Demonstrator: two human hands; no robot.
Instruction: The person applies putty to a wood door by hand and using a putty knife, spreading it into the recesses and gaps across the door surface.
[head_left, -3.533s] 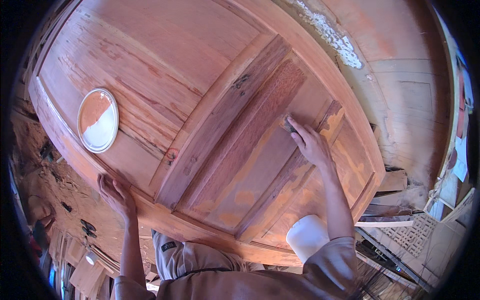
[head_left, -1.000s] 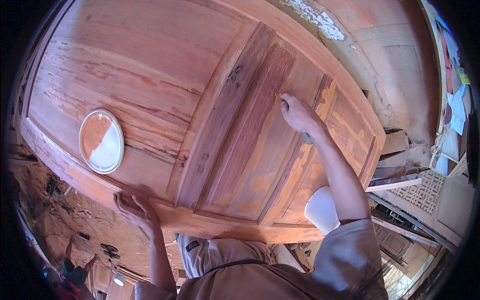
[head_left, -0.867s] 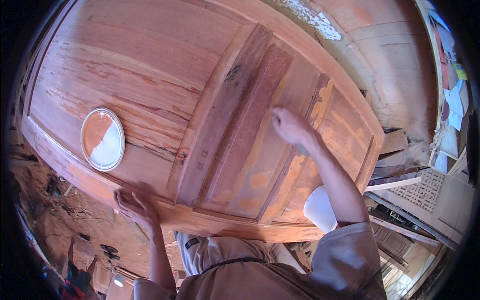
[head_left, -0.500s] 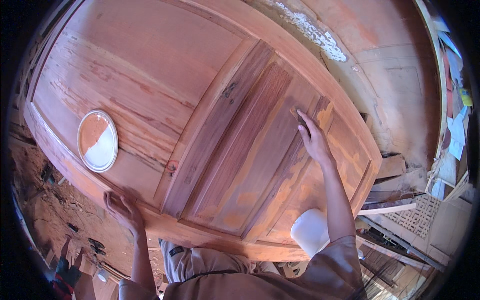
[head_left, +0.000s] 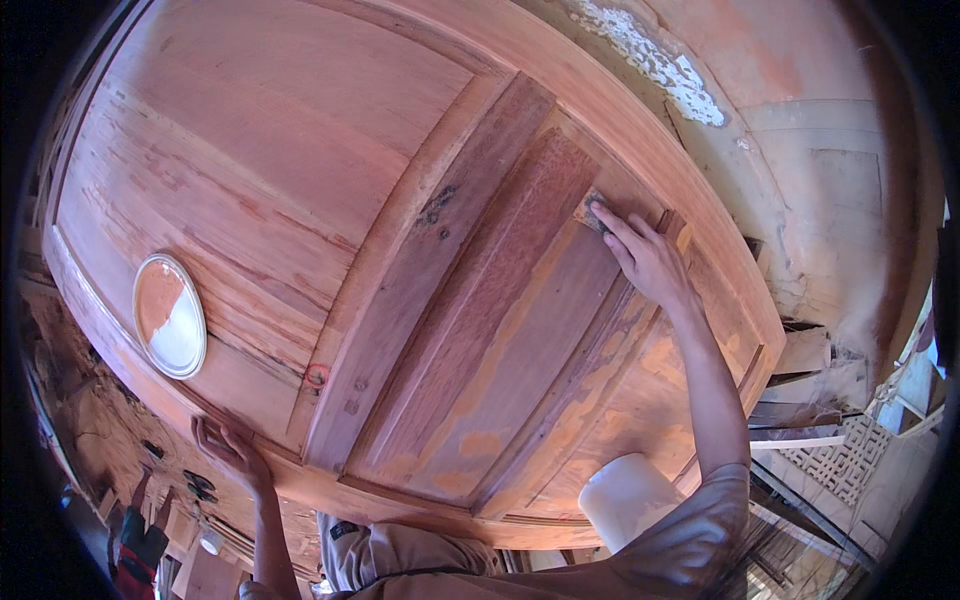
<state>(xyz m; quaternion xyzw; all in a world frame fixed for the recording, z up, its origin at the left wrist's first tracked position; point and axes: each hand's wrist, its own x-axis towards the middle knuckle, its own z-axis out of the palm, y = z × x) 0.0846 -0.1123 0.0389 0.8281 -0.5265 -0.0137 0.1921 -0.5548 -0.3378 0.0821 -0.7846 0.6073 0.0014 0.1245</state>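
A large reddish-brown panelled wooden door [head_left: 390, 215] lies flat in front of me, with orange filler-like smears over its right-hand panels. My right hand [head_left: 650, 255] reaches to the far end of a recessed panel. Its fingertips press a small flat brown piece [head_left: 590, 211] against the wood; whether it is sandpaper or a scraper I cannot tell. My left hand [head_left: 233, 455] rests on the near left edge of the door, fingers apart, holding nothing. Above it on the door sits a round white lid [head_left: 183, 345], partly covered with orange-brown paste.
A white tub [head_left: 628, 497] stands by my right elbow at the door's near edge. Past the right end are wood offcuts [head_left: 803, 352] and a woven lattice panel [head_left: 840, 450]. Another person [head_left: 140, 548] is at the lower left, near dark sandals [head_left: 200, 487] on the dusty ground.
My right hand has slid the brown piece left and slightly farther along the panel, toward the reddish strip. The whole view has shifted a little. My left hand stays on the edge.
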